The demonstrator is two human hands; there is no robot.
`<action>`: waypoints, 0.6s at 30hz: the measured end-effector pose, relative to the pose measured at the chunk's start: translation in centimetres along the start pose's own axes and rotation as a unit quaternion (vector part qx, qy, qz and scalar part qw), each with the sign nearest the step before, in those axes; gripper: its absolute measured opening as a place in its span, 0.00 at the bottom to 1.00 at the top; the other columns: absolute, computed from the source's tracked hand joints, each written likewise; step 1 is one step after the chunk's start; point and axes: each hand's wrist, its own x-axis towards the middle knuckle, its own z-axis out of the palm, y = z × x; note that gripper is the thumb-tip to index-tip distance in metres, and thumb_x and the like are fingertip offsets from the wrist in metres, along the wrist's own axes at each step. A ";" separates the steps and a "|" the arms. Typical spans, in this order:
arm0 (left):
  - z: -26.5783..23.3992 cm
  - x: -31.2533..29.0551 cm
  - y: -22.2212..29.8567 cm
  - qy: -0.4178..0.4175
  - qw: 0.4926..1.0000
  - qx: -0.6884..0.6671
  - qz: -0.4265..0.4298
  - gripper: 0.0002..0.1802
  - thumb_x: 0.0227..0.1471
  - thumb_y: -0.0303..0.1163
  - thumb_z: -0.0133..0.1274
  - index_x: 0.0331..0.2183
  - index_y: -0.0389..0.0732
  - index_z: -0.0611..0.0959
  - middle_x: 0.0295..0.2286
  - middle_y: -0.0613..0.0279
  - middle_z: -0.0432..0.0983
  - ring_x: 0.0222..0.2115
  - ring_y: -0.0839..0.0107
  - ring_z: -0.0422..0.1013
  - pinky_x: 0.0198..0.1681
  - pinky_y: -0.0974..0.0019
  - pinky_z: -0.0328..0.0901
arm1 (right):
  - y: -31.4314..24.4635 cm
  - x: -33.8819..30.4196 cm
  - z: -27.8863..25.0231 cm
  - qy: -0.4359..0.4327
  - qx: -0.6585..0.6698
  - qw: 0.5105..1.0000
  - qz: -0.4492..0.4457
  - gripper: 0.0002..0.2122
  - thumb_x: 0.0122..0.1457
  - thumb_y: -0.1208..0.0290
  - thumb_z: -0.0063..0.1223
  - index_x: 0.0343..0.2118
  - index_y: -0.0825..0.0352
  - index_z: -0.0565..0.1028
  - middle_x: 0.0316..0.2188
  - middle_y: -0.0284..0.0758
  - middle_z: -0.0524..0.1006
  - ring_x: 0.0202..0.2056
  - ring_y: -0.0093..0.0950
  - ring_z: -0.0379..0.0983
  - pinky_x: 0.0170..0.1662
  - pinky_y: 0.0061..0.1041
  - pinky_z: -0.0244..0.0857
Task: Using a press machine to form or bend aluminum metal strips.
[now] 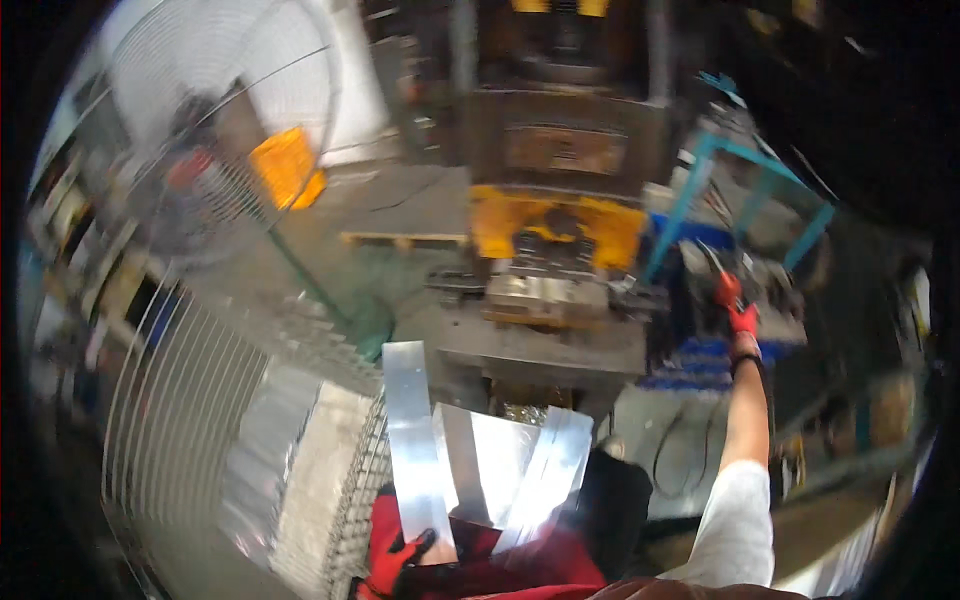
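Note:
My left hand (393, 570), in a red glove with dark fingertips, grips the lower end of a long, flat, shiny metal strip (410, 440). The strip points up and away from me. To its right, further bright metal sheet pieces (560, 465) lie over my lap. My right hand (738, 308), also red-gloved, is stretched far out to the right over a cluttered stand with blue bins (700, 365). Its fingers are blurred among dark items, so I cannot make out whether it holds anything.
Ahead stands a press machine with yellow parts (615, 235) and a metal die block (548, 295) on its bed. A large caged fan (215, 150) is at the left, near an orange crate (287, 168). A wire basket (175, 400) with sheet pieces sits lower left. A teal frame (690, 200) rises at right.

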 end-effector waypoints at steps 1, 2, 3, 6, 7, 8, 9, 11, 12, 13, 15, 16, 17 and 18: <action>0.4 0.3 0.3 0.000 1.000 -0.017 0.000 0.20 0.48 0.31 0.52 0.43 0.34 0.71 0.38 0.61 0.70 0.38 0.74 0.67 0.41 0.69 0.63 | 2.1 2.8 -0.7 -0.052 0.014 0.998 0.042 0.41 0.35 0.60 0.66 0.51 0.73 0.57 0.46 0.46 0.67 0.49 0.38 0.63 0.49 0.33 0.57; 0.7 0.3 0.5 0.006 1.000 -0.025 0.004 0.20 0.48 0.31 0.52 0.43 0.33 0.71 0.38 0.61 0.70 0.37 0.74 0.67 0.41 0.69 0.63 | 3.3 4.0 0.1 -0.052 0.024 0.998 0.025 0.38 0.37 0.60 0.65 0.51 0.71 0.59 0.47 0.44 0.67 0.49 0.37 0.63 0.49 0.34 0.57; 0.8 0.2 1.0 0.005 1.000 0.011 0.006 0.20 0.48 0.29 0.51 0.44 0.34 0.71 0.38 0.62 0.70 0.38 0.75 0.67 0.41 0.70 0.62 | 4.6 4.8 0.8 -0.050 0.034 0.998 0.015 0.35 0.38 0.61 0.63 0.50 0.69 0.60 0.47 0.43 0.67 0.49 0.37 0.63 0.49 0.34 0.57; 0.9 0.0 1.4 0.021 0.995 0.100 -0.003 0.19 0.49 0.28 0.50 0.44 0.36 0.71 0.38 0.64 0.70 0.38 0.76 0.66 0.41 0.71 0.63 | 4.4 5.6 3.5 -0.068 -0.030 0.997 0.026 0.27 0.43 0.61 0.58 0.47 0.65 0.65 0.47 0.41 0.68 0.48 0.37 0.64 0.47 0.34 0.58; 1.2 -0.1 1.5 0.035 0.993 0.115 -0.004 0.18 0.49 0.29 0.50 0.44 0.36 0.71 0.38 0.64 0.70 0.38 0.76 0.67 0.41 0.71 0.63 | 3.7 5.2 4.4 -0.078 -0.070 0.994 0.031 0.25 0.44 0.61 0.56 0.46 0.64 0.67 0.46 0.41 0.68 0.48 0.38 0.65 0.47 0.35 0.58; 1.3 0.0 1.5 0.033 0.992 0.124 -0.006 0.18 0.49 0.29 0.49 0.44 0.37 0.71 0.38 0.64 0.70 0.38 0.76 0.67 0.40 0.70 0.64 | 3.5 5.4 3.8 -0.066 -0.042 0.997 0.005 0.21 0.45 0.61 0.55 0.43 0.65 0.69 0.43 0.42 0.70 0.45 0.39 0.66 0.45 0.35 0.59; 0.7 0.3 0.9 0.044 0.996 0.067 -0.026 0.17 0.50 0.30 0.49 0.43 0.38 0.71 0.38 0.64 0.70 0.38 0.75 0.67 0.40 0.70 0.64 | 3.2 5.7 3.4 -0.053 -0.014 0.998 -0.019 0.18 0.46 0.62 0.53 0.40 0.65 0.70 0.39 0.42 0.72 0.42 0.40 0.67 0.43 0.36 0.60; 1.8 0.5 1.3 0.082 0.988 0.094 -0.096 0.16 0.50 0.31 0.49 0.42 0.38 0.72 0.35 0.66 0.71 0.36 0.75 0.68 0.38 0.70 0.64 | 0.0 3.2 2.3 -0.015 -0.086 0.994 -0.058 0.19 0.47 0.61 0.52 0.42 0.65 0.70 0.40 0.45 0.71 0.43 0.42 0.66 0.43 0.35 0.60; 1.8 0.1 0.8 0.078 0.987 0.099 -0.096 0.15 0.50 0.31 0.49 0.42 0.38 0.72 0.33 0.66 0.72 0.35 0.75 0.68 0.38 0.71 0.65 | 0.4 3.0 4.2 -0.004 -0.134 0.990 -0.031 0.23 0.46 0.60 0.54 0.45 0.64 0.66 0.42 0.45 0.69 0.45 0.41 0.66 0.45 0.35 0.59; 1.8 0.1 0.4 0.054 0.989 0.100 -0.095 0.15 0.50 0.31 0.49 0.41 0.38 0.73 0.32 0.67 0.72 0.34 0.76 0.68 0.37 0.71 0.65 | -0.2 3.0 4.0 0.028 -0.185 0.982 -0.005 0.28 0.44 0.58 0.55 0.49 0.64 0.63 0.45 0.46 0.68 0.46 0.41 0.65 0.46 0.36 0.59; 0.4 2.4 -1.1 0.017 0.991 0.070 -0.111 0.15 0.50 0.32 0.49 0.41 0.38 0.73 0.32 0.67 0.72 0.34 0.77 0.68 0.36 0.71 0.65 | 5.0 7.6 1.5 0.022 -0.141 0.990 0.003 0.39 0.40 0.56 0.60 0.55 0.62 0.53 0.50 0.49 0.62 0.50 0.40 0.61 0.50 0.35 0.56; 0.7 2.5 -0.5 0.017 0.991 0.090 -0.102 0.15 0.50 0.32 0.49 0.41 0.38 0.73 0.32 0.67 0.72 0.33 0.77 0.68 0.36 0.71 0.65 | 7.0 9.5 0.6 0.015 -0.077 0.997 -0.011 0.38 0.40 0.57 0.60 0.54 0.63 0.54 0.49 0.48 0.63 0.50 0.40 0.61 0.50 0.34 0.57; 0.6 2.6 -0.2 0.023 0.990 0.108 -0.092 0.15 0.50 0.32 0.49 0.41 0.38 0.73 0.32 0.67 0.72 0.33 0.77 0.67 0.35 0.72 0.64 | 8.2 10.6 0.1 0.003 -0.010 1.000 -0.028 0.38 0.40 0.58 0.61 0.54 0.63 0.55 0.49 0.48 0.64 0.50 0.40 0.62 0.50 0.33 0.57; 0.3 2.9 -0.2 0.014 0.991 0.077 -0.109 0.15 0.50 0.32 0.49 0.41 0.38 0.73 0.32 0.67 0.72 0.33 0.77 0.67 0.35 0.72 0.64 | 8.7 11.2 -0.4 -0.013 0.055 0.997 -0.048 0.37 0.39 0.58 0.61 0.53 0.63 0.57 0.48 0.47 0.65 0.50 0.40 0.62 0.50 0.33 0.57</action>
